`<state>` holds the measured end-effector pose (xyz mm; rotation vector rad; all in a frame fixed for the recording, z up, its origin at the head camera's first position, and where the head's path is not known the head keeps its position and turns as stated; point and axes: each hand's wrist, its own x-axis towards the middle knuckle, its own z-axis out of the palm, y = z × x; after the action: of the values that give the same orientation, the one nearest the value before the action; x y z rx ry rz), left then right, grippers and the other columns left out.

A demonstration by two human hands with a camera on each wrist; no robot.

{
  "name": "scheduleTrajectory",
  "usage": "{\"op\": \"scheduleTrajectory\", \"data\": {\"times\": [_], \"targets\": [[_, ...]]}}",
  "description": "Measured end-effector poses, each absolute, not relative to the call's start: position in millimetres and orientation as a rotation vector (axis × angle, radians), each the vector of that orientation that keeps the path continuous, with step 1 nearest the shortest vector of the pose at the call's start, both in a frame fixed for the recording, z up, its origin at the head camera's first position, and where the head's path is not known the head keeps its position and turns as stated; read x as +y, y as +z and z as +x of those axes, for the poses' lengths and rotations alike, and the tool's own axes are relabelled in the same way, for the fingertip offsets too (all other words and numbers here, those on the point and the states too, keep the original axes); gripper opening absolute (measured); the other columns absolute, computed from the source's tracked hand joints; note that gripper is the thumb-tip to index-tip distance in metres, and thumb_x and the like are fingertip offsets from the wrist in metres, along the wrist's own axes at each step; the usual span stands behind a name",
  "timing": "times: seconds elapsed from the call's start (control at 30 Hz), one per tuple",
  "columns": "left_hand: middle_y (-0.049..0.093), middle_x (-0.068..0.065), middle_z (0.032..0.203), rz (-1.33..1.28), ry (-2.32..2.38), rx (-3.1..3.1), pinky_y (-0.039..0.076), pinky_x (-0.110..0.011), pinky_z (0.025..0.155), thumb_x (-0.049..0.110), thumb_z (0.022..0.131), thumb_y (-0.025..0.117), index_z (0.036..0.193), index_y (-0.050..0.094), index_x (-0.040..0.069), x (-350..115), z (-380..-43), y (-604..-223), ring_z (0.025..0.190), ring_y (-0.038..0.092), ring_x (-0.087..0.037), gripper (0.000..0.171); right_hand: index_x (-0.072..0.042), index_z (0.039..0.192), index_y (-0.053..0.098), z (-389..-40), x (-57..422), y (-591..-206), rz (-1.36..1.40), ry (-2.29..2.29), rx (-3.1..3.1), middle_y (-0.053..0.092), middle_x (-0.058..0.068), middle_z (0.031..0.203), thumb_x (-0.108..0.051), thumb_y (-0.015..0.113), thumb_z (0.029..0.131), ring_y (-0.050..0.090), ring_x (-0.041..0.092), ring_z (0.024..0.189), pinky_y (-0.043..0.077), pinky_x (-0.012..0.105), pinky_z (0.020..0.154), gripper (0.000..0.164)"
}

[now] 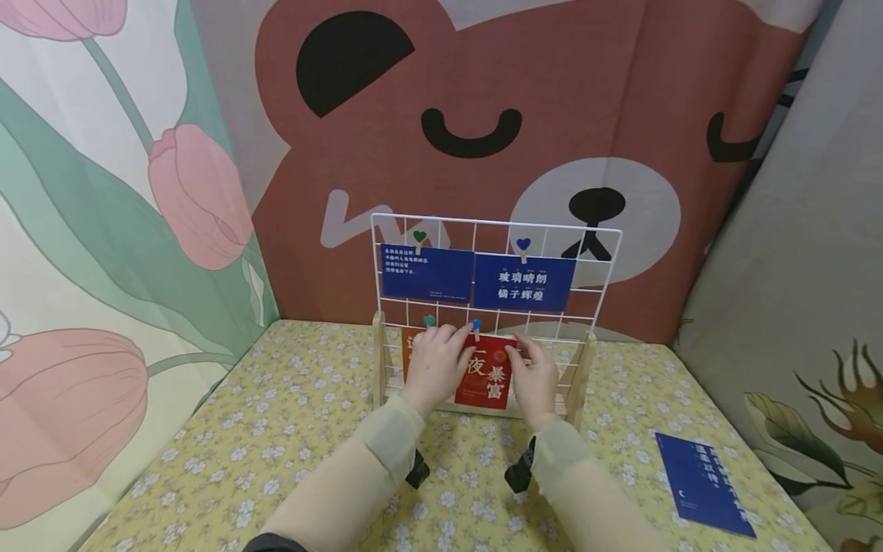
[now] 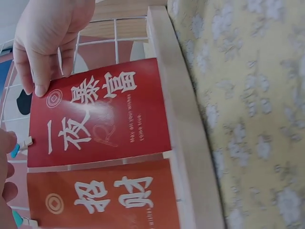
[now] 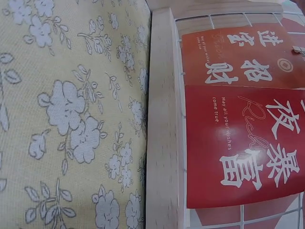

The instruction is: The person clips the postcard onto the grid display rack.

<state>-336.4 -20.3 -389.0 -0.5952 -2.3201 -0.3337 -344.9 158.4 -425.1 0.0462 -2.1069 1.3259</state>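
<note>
A red card (image 1: 485,383) with white characters hangs on the white wire grid (image 1: 545,228), under a clothespin with a blue heart (image 1: 476,325). My right hand (image 1: 536,377) pinches the card's upper right corner, its thumb (image 2: 40,81) on the front face. Beside the blue-heart clothespin is my left hand (image 1: 436,366), with loosely bent fingers (image 2: 6,142); whether they touch the clip is unclear. An orange card (image 2: 105,198) hangs just left of the red one, under a green-heart clothespin (image 1: 430,320), and is mostly covered by my left hand in the head view.
Two blue cards, a left one (image 1: 441,280) and a right one (image 1: 513,272), hang clipped in the upper row. Wooden feet (image 1: 582,376) hold the grid on the flowered tablecloth (image 1: 290,429). Another blue card (image 1: 704,487) lies at the right. A bear-print curtain (image 1: 386,176) hangs behind.
</note>
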Motion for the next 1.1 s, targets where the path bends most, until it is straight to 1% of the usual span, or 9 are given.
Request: {"op": "scheduleTrajectory", "data": {"times": [0.13,0.37,0.47,0.63,0.7,0.77,0.83,0.97,1.1], "targets": [[0.064,-0.001,0.107,-0.57,-0.445,-2.359,0.043,-0.04,0.081,0.034,0.094,0.063,0.131,0.061,0.018,-26.0,-333.1,-397.4,0.094,0.057,-0.02,0.04,-0.006,0.118,0.069,-345.5,156.8,-426.5,0.049,1.307,-2.053,0.066,0.011,0.102,-0.012,0.068,0.091,0.062,0.024,0.094,0.049,0.038,0.076,0.027],[0.061,-0.003,0.112,-0.516,-0.646,-2.422,0.04,-0.044,0.086,0.035,0.093,0.065,0.132,0.06,0.018,-33.6,-323.7,-408.6,0.096,0.055,-0.022,0.043,-0.005,0.116,0.069,-341.4,158.2,-428.1,0.069,1.331,-2.036,0.065,0.011,0.102,-0.011,0.066,0.092,0.061,0.022,0.092,0.048,0.032,0.072,0.025],[0.059,-0.005,0.115,-0.494,-0.741,-2.433,0.04,-0.046,0.089,0.033,0.093,0.066,0.131,0.061,0.017,-34.8,-317.8,-413.4,0.102,0.054,-0.024,0.042,-0.004,0.115,0.069,-337.6,160.9,-429.5,0.07,1.334,-2.05,0.064,0.012,0.103,-0.011,0.066,0.092,0.06,0.022,0.09,0.048,0.029,0.07,0.024],[0.054,-0.008,0.121,-0.488,-0.913,-2.44,0.039,-0.047,0.091,0.032,0.093,0.065,0.13,0.061,0.015,-33.2,-308.9,-423.5,0.11,0.051,-0.025,0.042,-0.008,0.115,0.069,-326.7,169.4,-430.1,0.032,1.29,-2.149,0.065,0.006,0.105,-0.02,0.065,0.094,0.06,0.018,0.089,0.049,0.03,0.069,0.024],[0.052,-0.008,0.125,-0.482,-1.002,-2.462,0.037,-0.049,0.095,0.033,0.094,0.064,0.132,0.06,0.015,-30.6,-304.7,-426.3,0.115,0.049,-0.026,0.042,-0.01,0.115,0.068,-320.7,174.4,-431.5,0.019,1.275,-2.199,0.065,0.004,0.106,-0.023,0.064,0.094,0.059,0.016,0.09,0.049,0.029,0.069,0.026],[0.049,-0.01,0.13,-0.479,-1.077,-2.479,0.036,-0.051,0.099,0.033,0.094,0.063,0.133,0.059,0.015,-26.6,-300.2,-428.4,0.12,0.047,-0.028,0.043,-0.007,0.115,0.068,-314.8,180.3,-434.7,0.03,1.274,-2.225,0.065,0.006,0.105,-0.022,0.064,0.094,0.059,0.017,0.09,0.048,0.028,0.07,0.026],[0.048,-0.01,0.132,-0.468,-1.165,-2.496,0.036,-0.051,0.101,0.033,0.095,0.062,0.133,0.058,0.015,-20.8,-295.5,-430.4,0.124,0.044,-0.029,0.042,-0.008,0.116,0.068,-308.1,187.6,-438.5,0.034,1.259,-2.278,0.064,0.006,0.105,-0.023,0.064,0.095,0.058,0.017,0.09,0.048,0.028,0.07,0.026],[0.046,-0.009,0.131,-0.469,-1.331,-2.493,0.043,-0.048,0.096,0.029,0.095,0.063,0.132,0.058,0.014,-5.2,-286.6,-436.1,0.123,0.045,-0.029,0.041,-0.01,0.118,0.066,-294.3,204.0,-445.2,0.051,1.229,-2.387,0.063,0.006,0.105,-0.026,0.062,0.096,0.058,0.018,0.092,0.048,0.029,0.068,0.028],[0.046,-0.007,0.131,-0.47,-1.468,-2.518,0.047,-0.043,0.09,0.03,0.095,0.062,0.133,0.056,0.013,11.1,-279.4,-442.2,0.116,0.048,-0.025,0.042,-0.012,0.122,0.064,-281.6,220.5,-449.3,0.043,1.214,-2.476,0.064,0.005,0.105,-0.031,0.06,0.096,0.058,0.019,0.092,0.049,0.028,0.065,0.032]]}}
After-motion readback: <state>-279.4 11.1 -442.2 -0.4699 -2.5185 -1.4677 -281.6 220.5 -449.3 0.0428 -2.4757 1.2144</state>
